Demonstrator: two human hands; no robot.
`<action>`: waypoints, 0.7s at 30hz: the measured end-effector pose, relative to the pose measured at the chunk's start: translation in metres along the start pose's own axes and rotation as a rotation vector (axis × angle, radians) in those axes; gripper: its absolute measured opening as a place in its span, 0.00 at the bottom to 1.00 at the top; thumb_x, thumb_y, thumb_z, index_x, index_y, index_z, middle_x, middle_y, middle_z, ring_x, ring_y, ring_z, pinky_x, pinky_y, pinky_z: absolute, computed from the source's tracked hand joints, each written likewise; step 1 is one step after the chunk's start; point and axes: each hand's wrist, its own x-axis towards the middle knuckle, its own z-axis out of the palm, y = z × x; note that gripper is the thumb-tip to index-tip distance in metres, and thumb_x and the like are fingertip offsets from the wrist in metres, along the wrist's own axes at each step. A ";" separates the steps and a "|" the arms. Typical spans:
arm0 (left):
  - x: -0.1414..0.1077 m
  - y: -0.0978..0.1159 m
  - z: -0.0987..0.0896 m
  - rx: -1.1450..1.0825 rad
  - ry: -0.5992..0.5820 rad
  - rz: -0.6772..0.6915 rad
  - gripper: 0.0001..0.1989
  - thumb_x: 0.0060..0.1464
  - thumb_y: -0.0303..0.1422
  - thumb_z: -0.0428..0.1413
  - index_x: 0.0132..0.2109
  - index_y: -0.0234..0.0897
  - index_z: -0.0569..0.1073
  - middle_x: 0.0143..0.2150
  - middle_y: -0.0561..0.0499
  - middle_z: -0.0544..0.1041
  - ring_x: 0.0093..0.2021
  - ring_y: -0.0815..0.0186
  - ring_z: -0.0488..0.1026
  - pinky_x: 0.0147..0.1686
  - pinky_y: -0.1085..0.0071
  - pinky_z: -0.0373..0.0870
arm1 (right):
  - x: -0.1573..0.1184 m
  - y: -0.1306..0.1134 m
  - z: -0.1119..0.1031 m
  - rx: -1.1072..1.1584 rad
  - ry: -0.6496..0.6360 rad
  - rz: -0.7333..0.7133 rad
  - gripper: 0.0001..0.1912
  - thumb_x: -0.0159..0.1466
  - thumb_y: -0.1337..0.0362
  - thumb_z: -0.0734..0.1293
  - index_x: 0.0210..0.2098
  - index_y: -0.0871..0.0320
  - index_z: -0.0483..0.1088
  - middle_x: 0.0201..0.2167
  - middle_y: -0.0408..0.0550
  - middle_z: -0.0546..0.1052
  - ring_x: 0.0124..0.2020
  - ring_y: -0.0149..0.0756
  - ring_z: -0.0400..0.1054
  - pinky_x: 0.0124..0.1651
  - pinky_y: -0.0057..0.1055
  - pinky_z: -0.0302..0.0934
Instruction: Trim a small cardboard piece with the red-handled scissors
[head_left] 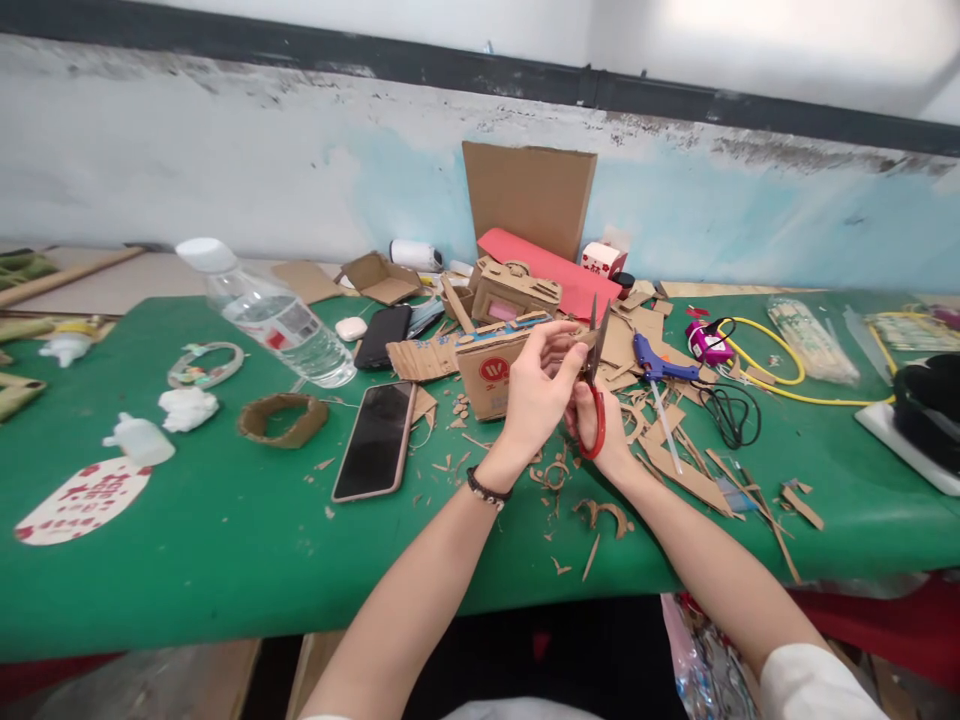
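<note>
Small cardboard piece (pixel 582 338) sitting at twelve o'clock from the wearer; left hand (pixel 541 378) pinching it, thumb against fingers. Right hand (pixel 613 432) curling fingers round red-handled scissors (pixel 597 352), blades standing beside piece. Printed box (pixel 487 385) lying at nine o'clock from hands, blue glue gun (pixel 664 368) at three.

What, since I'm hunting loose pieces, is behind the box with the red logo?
Behind the box stands a camera-shaped cardboard model, then a red sheet and an upright cardboard panel. The box hides whatever lies directly behind it; the left hand covers part of its right side.
</note>
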 end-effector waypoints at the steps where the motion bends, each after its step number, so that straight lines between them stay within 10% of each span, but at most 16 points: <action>1: -0.001 -0.001 0.001 -0.011 0.011 -0.013 0.13 0.64 0.39 0.65 0.51 0.39 0.76 0.47 0.46 0.82 0.47 0.64 0.82 0.48 0.69 0.80 | 0.000 0.000 0.000 -0.011 0.014 -0.001 0.31 0.72 0.31 0.58 0.43 0.55 0.69 0.19 0.40 0.70 0.17 0.33 0.62 0.22 0.31 0.56; 21: 0.010 0.003 -0.017 0.091 -0.047 0.040 0.08 0.66 0.36 0.62 0.48 0.39 0.81 0.49 0.46 0.85 0.48 0.61 0.83 0.49 0.66 0.80 | 0.003 0.009 -0.005 -0.018 -0.071 0.045 0.29 0.72 0.33 0.61 0.42 0.54 0.69 0.19 0.39 0.68 0.18 0.33 0.60 0.22 0.30 0.55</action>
